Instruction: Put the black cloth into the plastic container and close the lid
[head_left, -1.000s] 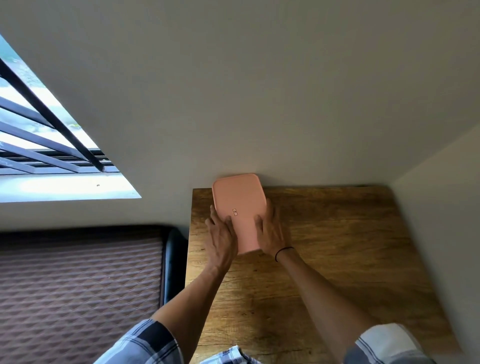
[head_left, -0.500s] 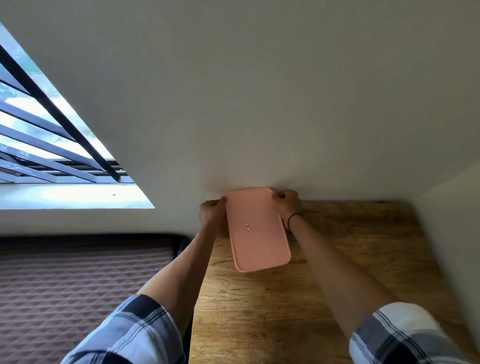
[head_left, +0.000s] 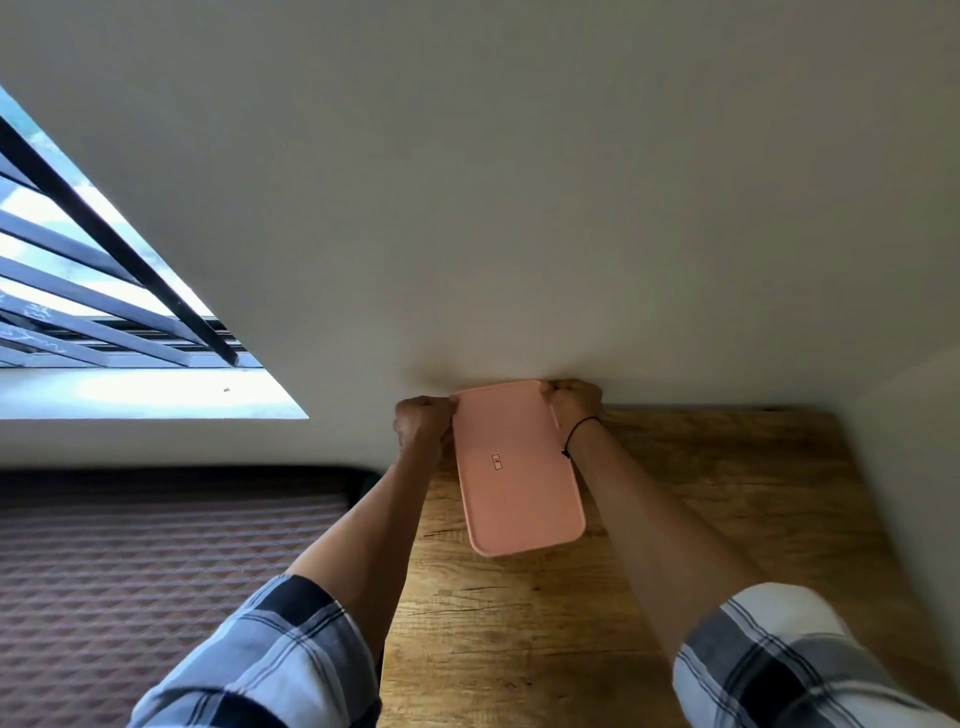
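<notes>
A pink plastic container (head_left: 519, 467) with its pink lid on top lies on the wooden table (head_left: 701, 519), its far end against the wall. My left hand (head_left: 423, 423) curls around the far left corner of the lid. My right hand (head_left: 574, 400), a black band on its wrist, grips the far right corner. No black cloth shows anywhere; the container's inside is hidden under the lid.
A pale wall (head_left: 519, 208) rises right behind the table, and a second wall (head_left: 914, 441) closes the right side. A dark quilted mattress (head_left: 156, 571) lies left of the table. A barred window (head_left: 78, 286) sits at the upper left.
Both hands moved from the near end of the lid, where they lay flat a second ago, to its far corners. They now clench those corners by the wall.
</notes>
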